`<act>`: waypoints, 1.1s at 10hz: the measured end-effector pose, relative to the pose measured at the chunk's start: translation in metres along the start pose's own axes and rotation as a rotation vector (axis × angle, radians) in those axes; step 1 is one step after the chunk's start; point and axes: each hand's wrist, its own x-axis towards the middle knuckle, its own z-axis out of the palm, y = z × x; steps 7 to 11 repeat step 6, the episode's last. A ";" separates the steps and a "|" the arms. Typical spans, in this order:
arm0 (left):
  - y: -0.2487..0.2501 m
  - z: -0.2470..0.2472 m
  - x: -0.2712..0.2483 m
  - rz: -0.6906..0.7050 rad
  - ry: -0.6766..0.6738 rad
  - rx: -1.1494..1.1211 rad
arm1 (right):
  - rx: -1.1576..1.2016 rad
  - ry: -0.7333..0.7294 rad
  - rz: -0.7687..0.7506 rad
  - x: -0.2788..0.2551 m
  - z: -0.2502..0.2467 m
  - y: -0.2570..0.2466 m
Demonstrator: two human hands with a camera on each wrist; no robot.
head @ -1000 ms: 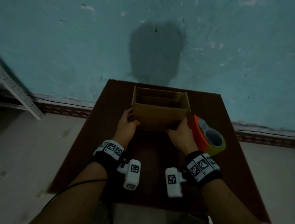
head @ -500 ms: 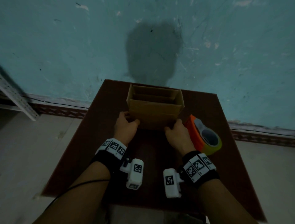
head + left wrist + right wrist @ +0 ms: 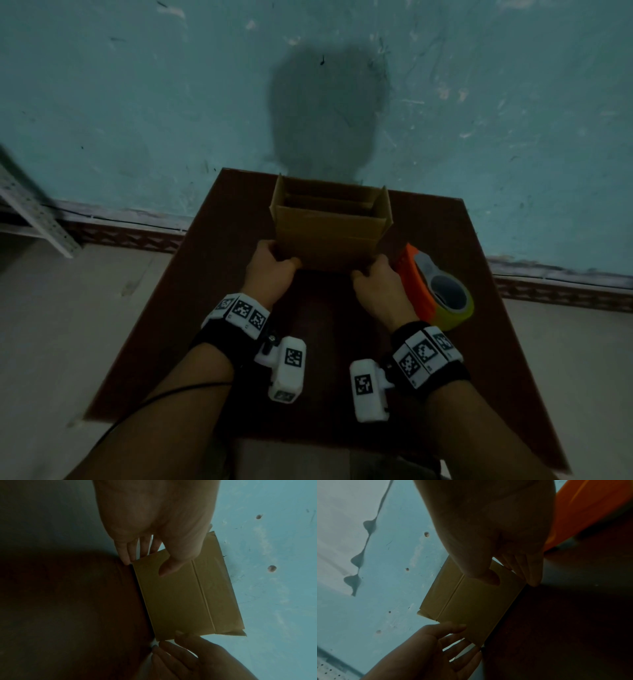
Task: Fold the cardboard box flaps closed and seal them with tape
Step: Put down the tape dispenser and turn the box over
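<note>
An open brown cardboard box [image 3: 329,236] stands on the far half of a dark brown table [image 3: 318,346], all its flaps upright. My left hand [image 3: 274,262] grips its near left bottom corner, thumb on the front face [image 3: 180,595] and fingers along the side. Opposite it, my right hand [image 3: 375,275] holds the near right bottom corner the same way, its thumb pressed on the front wall [image 3: 471,604]. An orange tape dispenser [image 3: 435,291] with a yellow roll lies on the table just right of my right hand.
The table's back edge meets a teal wall [image 3: 479,102] close behind the box. A grey perforated metal rack [image 3: 34,212] stands on the beige floor at the far left. The dispenser's orange body [image 3: 590,507] lies close beside my right hand.
Both hands kept hold of the lower corners. The box turned slightly to sit squarer to me and slid a little towards the wall. The dispenser stayed put.
</note>
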 end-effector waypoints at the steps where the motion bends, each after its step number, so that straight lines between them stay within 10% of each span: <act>1: -0.001 -0.001 0.001 0.011 0.004 0.012 | 0.000 -0.003 0.002 0.001 0.000 0.002; 11: 0.008 0.001 -0.002 0.010 -0.011 -0.078 | 0.072 -0.011 0.061 0.010 -0.004 0.007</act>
